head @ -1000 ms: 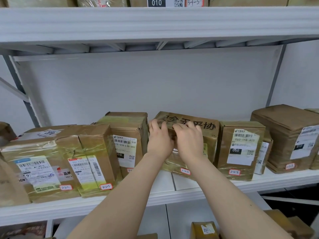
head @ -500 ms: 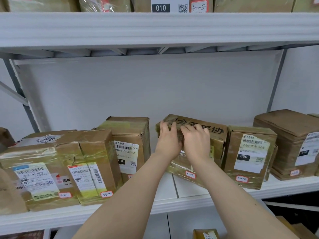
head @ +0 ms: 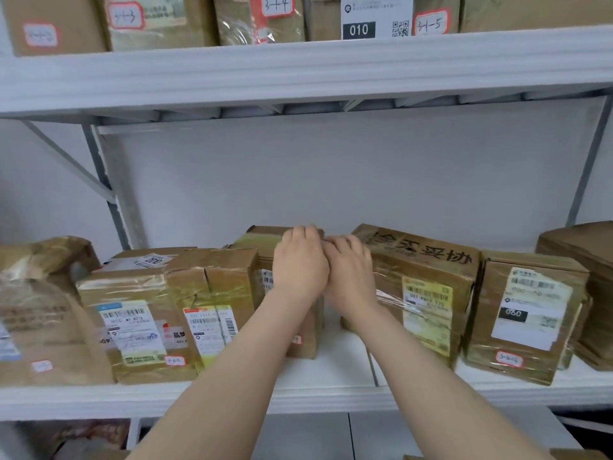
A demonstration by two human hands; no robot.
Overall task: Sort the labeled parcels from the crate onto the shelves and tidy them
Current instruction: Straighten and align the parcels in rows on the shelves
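where we're at: tidying, I'd say; the crate isn't in shot and every parcel I can see is already on a shelf

left hand (head: 300, 270): on the top front edge of the tall box (head: 258, 242), fingers bent over the edge and close together; thumb is hidden, so I can't tell how firm the hold is

right hand (head: 351, 277): right up against the left one, knuckles touching, fingers hooked over the top left corner of the printed box (head: 421, 260), the one with the big black characters

where the parcels sit: both on the middle shelf (head: 331, 396), with a strip of bare shelf between them, straight under the two hands

the bit that matters: the printed box runs off to the right from the fingers, long axis along the shelf, and it looks a little skewed against the shelf's front edge. The right hand is the closer one and only has its left end, so a pull there would probably swing it more than slide it

neighbours: the 060 box (head: 527, 313) is snug against the printed box's far end; the wide taped box (head: 159, 313) is just left of the tall one

my guess for next: square the printed box up or close that gap

watch out: shoving right could bump the 060 box
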